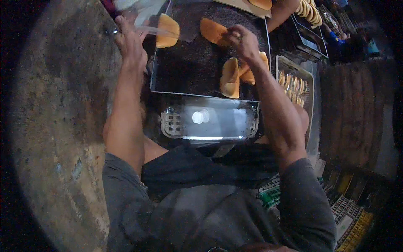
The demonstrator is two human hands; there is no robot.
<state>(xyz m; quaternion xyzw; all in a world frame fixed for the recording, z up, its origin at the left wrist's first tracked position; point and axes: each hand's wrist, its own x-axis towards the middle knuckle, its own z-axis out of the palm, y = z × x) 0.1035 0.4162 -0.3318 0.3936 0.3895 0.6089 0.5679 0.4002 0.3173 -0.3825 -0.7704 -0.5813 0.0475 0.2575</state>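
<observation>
My left hand is closed on a clear plastic bag, blurred by motion, at the left edge of a dark metal tray. A purple strip shows just beyond its fingers. My right hand pinches the right end of a flat golden bread piece over the tray. Left of that, another bread piece lies partly behind the plastic. Close to my right wrist, several more pieces rest on the tray, among them a folded bread; my forearm partly covers them.
A basket with clear plastic on top stands between my legs. To the right is a light crate of wrapped breads. Another person's arm reaches in at the far right, near stacked bread rings. More crates sit lower right.
</observation>
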